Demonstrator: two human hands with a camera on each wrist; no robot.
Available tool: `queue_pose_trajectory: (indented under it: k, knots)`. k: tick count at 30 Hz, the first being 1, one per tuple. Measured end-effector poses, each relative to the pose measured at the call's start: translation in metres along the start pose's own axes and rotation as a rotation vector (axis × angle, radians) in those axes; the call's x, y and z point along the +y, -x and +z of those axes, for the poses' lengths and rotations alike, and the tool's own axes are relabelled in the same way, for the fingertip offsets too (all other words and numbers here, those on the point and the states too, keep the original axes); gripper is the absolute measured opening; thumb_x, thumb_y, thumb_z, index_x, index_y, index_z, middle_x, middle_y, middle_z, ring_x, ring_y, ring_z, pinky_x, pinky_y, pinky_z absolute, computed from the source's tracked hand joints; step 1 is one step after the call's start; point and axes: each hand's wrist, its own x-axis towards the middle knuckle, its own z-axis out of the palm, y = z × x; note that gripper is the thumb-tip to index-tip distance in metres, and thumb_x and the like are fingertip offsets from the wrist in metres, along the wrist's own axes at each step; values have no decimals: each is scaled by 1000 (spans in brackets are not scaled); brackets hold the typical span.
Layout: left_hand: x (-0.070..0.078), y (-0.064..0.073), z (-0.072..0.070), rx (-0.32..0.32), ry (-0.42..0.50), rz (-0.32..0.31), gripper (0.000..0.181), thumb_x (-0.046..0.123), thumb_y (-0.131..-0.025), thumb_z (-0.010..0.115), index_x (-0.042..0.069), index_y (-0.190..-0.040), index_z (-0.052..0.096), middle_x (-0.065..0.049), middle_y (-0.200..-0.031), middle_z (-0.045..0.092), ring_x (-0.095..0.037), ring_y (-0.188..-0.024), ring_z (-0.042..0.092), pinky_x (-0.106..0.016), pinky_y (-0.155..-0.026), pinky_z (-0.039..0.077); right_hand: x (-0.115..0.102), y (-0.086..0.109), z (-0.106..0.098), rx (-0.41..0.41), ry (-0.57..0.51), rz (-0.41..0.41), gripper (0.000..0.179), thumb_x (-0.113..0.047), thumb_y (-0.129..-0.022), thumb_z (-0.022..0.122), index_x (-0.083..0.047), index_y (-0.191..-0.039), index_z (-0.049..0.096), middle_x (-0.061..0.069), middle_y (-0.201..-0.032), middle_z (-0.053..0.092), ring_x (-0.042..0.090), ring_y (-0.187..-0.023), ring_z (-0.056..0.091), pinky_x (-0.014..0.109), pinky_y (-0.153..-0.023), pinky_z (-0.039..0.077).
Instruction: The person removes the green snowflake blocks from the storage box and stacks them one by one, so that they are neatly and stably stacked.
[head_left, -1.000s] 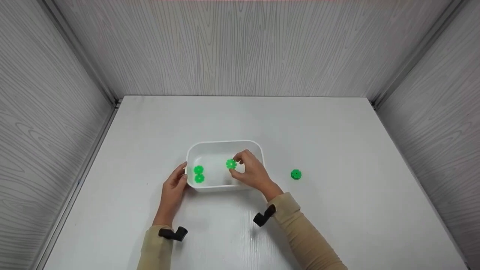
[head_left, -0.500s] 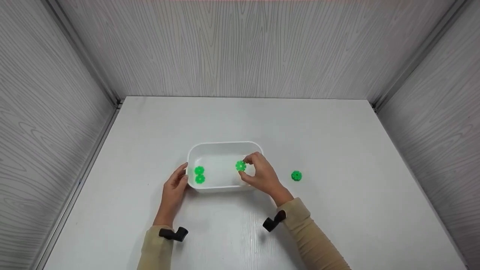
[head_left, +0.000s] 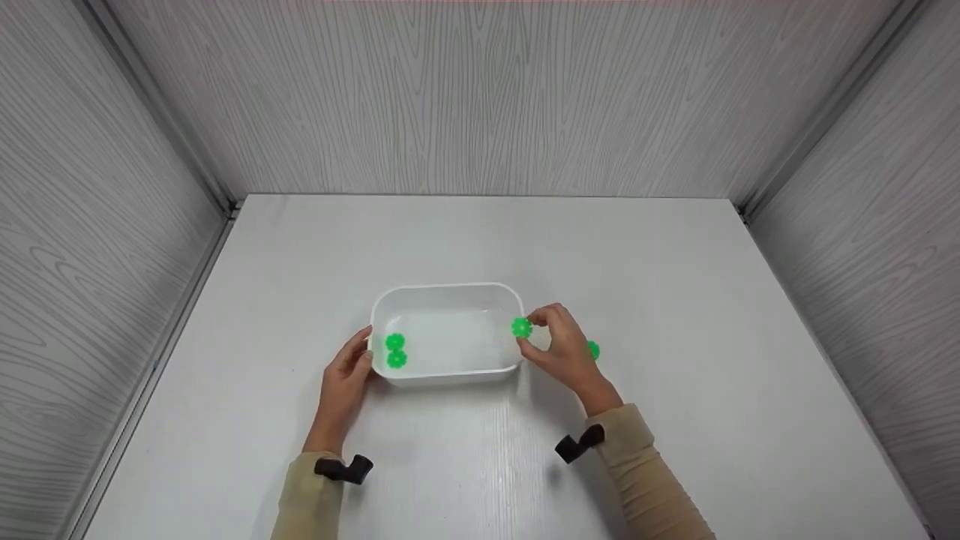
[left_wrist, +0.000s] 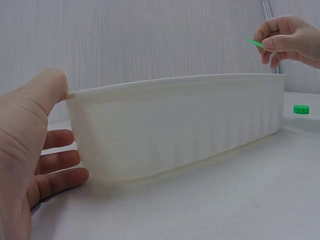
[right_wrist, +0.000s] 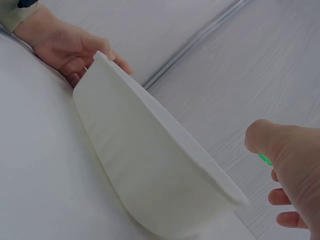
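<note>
A white plastic tub (head_left: 450, 374) sits on the table with two green flower-shaped discs (head_left: 396, 350) on its floor at the left end. My left hand (head_left: 346, 382) holds the tub's left end; in the left wrist view its thumb is at the rim and its other fingers lie against the outer wall. My right hand (head_left: 566, 356) pinches another green flower-shaped disc (head_left: 521, 327) between thumb and finger. In the left wrist view that disc is tilted and above rim height, near the tub's right end. The right wrist view shows only a sliver of it behind the thumb.
To the right of the tub, a small stack of green discs (left_wrist: 301, 109) stands on the white table (head_left: 712, 360). The right hand partly hides it in the head view. Grey wood-grain panels (head_left: 480, 97) enclose the table at the back and both sides.
My right hand has moved right with the pinched disc, from above the tub's inside to its right rim. My left hand stays at the tub's left end.
</note>
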Motion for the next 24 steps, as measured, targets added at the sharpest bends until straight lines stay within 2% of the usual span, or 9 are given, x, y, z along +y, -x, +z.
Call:
queue_pose_trajectory:
  k: [4, 11, 18, 24]
  knots:
    - [1, -1, 0, -1, -7, -7, 40, 26, -96, 53, 22, -136, 49, -11, -123, 56, -22, -107, 54, -28, -82, 49, 6, 8, -6, -1, -25, 47, 28, -9, -77, 72, -2, -97, 55, 6, -93, 54, 18, -87, 51, 34, -77, 47]
    - [0, 0, 1, 1, -36, -31, 44, 33, -95, 53, 22, -137, 47, -8, -125, 55, -20, -109, 54, -25, -83, 48, 13, 20, -11, 48, -87, 50, 27, -2, -76, 72, 2, -98, 56, 9, -93, 54, 18, -84, 52, 36, -74, 49]
    - [0, 1, 0, 5, -29, -27, 40, 32, -95, 53, 27, -135, 49, -7, -123, 56, -20, -109, 53, -25, -85, 47, 20, 30, -20, 97, -78, 52, 28, 0, -74, 74, 2, -96, 56, 9, -92, 55, 19, -84, 53, 32, -75, 49]
    - [0, 0, 0, 0, -10, -37, 42, 32, -95, 53, 24, -136, 48, -8, -125, 54, -21, -111, 53, -26, -84, 48, 26, 39, -28, 133, -101, 79, 26, 3, -73, 73, 2, -93, 56, 9, -90, 54, 20, -82, 54, 39, -71, 50]
